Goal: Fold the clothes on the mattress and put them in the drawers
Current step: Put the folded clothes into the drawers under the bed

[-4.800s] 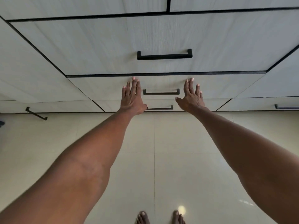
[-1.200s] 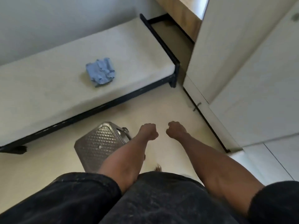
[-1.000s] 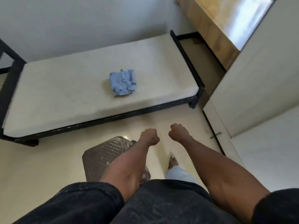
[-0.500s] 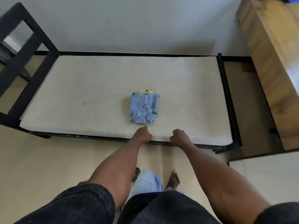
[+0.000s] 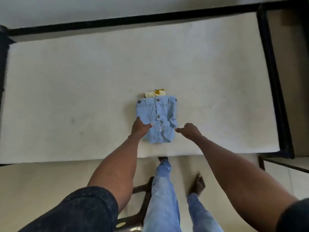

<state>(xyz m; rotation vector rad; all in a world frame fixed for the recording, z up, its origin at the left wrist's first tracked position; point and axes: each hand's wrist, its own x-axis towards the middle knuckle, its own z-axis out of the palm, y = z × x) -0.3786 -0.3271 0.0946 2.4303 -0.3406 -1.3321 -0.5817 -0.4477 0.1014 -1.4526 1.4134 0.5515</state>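
Garment: small light-blue denim piece (image 5: 157,119) with buttons down its front, already in a compact bundle, lying on the bare mattress (image 5: 83,81) near its front edge, about midway along.
Under it: patterned yellow cloth (image 5: 155,93) shows at the far edge, tucked beneath the denim.
Left hand: left hand (image 5: 140,128) lies on the near-left corner of the denim; the thumb reaches across the cloth, and the other fingers are hidden, so whether they grip or only press I cannot tell.
Right hand: right hand (image 5: 189,129) is just beside the near-right edge, fingers curled loosely, one extended toward the cloth, holding nothing.
Handling: likely light and soft, though denim keeps some body; the loose flap at the near side could fall open if lifted by one corner.
Where to hold: best taken from both sides at once, fingers slid under the left and right edges with thumbs on top, so the yellow cloth comes along.
Surroundings: black bed frame (image 5: 274,91) edges the mattress; pale tiled floor (image 5: 41,181) below.
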